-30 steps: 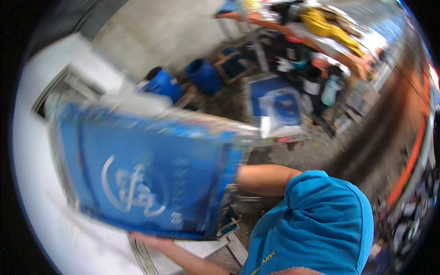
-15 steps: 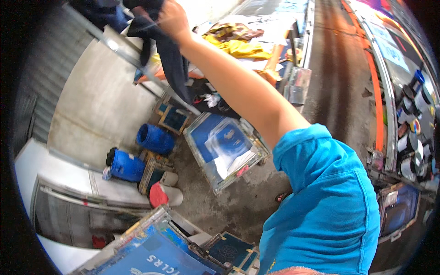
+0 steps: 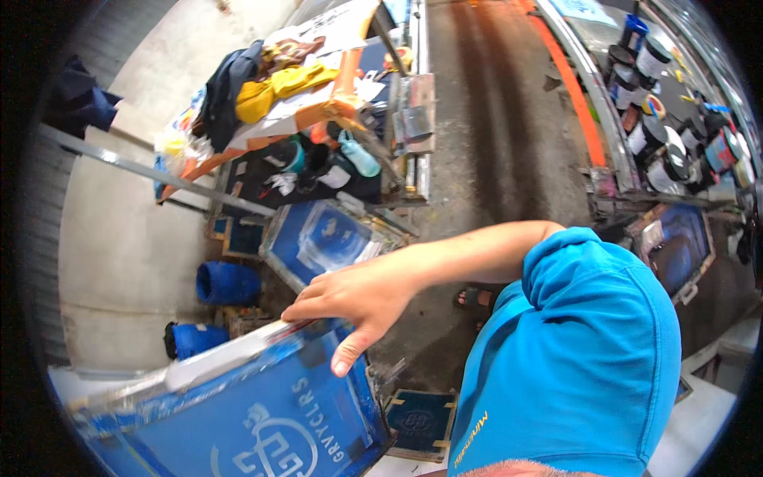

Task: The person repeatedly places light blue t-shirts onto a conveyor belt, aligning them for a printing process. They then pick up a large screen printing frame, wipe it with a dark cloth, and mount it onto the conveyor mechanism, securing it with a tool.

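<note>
My right hand (image 3: 358,298) reaches across from the right, back of the hand up. Its fingers stretch over the upper edge of a large blue printing screen (image 3: 238,421) at the lower left, and the thumb stands apart in front of the mesh. The fingertips meet the frame's edge; whether they press on it I cannot tell. The screen stands tilted and bears a pale printed design. Beyond the hand another blue screen (image 3: 318,234) leans, partly covered by my wrist. A dark garment (image 3: 230,91) lies on the cluttered table beside yellow cloth (image 3: 278,89). My left hand is out of sight.
A metal rail (image 3: 151,171) crosses the left side, dark cloth (image 3: 83,99) hanging over it. Blue barrels (image 3: 228,282) stand along the wall. A small dark screen (image 3: 417,421) lies low in the middle. Several ink tubs (image 3: 648,139) crowd the right-hand table.
The view has shifted. My right hand has let go of the dark garment, which now lies on the table, and has come down to the blue screen's upper edge.
</note>
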`<state>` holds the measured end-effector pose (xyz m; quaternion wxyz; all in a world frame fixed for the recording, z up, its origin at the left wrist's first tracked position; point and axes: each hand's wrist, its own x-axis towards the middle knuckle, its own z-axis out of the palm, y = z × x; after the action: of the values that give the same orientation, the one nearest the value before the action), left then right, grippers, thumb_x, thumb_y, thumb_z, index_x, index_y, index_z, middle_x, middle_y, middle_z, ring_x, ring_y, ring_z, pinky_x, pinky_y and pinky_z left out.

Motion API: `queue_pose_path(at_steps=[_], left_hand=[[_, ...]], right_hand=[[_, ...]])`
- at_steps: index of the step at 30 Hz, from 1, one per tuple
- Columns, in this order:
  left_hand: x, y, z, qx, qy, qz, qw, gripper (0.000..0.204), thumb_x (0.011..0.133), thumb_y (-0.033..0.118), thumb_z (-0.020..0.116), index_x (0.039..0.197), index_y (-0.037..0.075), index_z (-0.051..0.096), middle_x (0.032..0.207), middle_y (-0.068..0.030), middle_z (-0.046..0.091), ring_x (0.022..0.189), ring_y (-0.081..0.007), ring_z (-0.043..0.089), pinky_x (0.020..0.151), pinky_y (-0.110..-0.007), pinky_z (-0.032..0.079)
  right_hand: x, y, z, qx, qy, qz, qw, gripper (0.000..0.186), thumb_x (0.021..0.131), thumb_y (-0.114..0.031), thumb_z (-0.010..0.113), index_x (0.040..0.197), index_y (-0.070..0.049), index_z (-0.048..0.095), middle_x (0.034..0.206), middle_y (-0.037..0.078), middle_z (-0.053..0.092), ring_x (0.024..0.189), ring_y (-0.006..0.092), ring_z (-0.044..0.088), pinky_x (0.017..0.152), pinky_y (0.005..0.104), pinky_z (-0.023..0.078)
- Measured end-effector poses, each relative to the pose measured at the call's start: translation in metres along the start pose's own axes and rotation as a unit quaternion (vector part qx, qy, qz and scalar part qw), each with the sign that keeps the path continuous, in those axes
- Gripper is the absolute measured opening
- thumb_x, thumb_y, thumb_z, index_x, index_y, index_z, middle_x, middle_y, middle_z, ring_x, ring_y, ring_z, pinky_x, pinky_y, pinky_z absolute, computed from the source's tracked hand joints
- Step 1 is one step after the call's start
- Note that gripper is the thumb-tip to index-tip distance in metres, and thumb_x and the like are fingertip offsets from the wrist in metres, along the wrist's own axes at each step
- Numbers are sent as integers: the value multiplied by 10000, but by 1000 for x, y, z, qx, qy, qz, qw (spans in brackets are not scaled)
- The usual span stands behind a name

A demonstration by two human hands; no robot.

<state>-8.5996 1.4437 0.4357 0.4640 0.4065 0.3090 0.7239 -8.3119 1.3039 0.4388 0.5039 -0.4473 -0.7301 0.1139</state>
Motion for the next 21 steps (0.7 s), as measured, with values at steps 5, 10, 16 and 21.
queue_pose_path(at_steps=[5, 10, 16, 21], left_hand=[[-29, -10, 34, -10, -56, -27, 998, 844, 959, 666, 347, 1520, 41, 263, 1527, -125, 346, 1382, -243, 338, 1151, -322, 282], [-84, -24, 109, -18, -195, -64, 979, 814, 975, 641, 355, 1521, 43, 267, 1522, -111, 361, 1377, -219, 346, 1150, -288, 285], [-188, -96, 261, -66, -551, -137, 821, 1099, 796, 869, 382, 1381, -62, 383, 1234, -222, 552, 1049, -317, 583, 880, -416, 516], [-272, -158, 380, 18, -640, -105, 761, 1000, 852, 779, 447, 1390, -62, 383, 1281, -163, 539, 1161, -268, 524, 1015, -402, 407]], right_hand=[[-100, 3, -20, -51, 153, 171, 972, 692, 858, -500, 697, 1284, 13, 515, 1135, 228, 612, 1045, 367, 606, 898, 423, 486], [-222, 30, -60, -77, 437, 217, 869, 401, 926, -341, 667, 1171, -28, 618, 1051, 116, 677, 972, 170, 615, 839, 348, 492], [-365, 93, -122, 111, 671, 360, 638, 472, 941, -458, 627, 1017, 2, 703, 909, 9, 662, 857, 84, 575, 762, 263, 462], [-458, 130, -229, 161, 734, 385, 535, 581, 896, -578, 625, 913, -3, 706, 808, 14, 644, 742, 103, 568, 692, 266, 457]])
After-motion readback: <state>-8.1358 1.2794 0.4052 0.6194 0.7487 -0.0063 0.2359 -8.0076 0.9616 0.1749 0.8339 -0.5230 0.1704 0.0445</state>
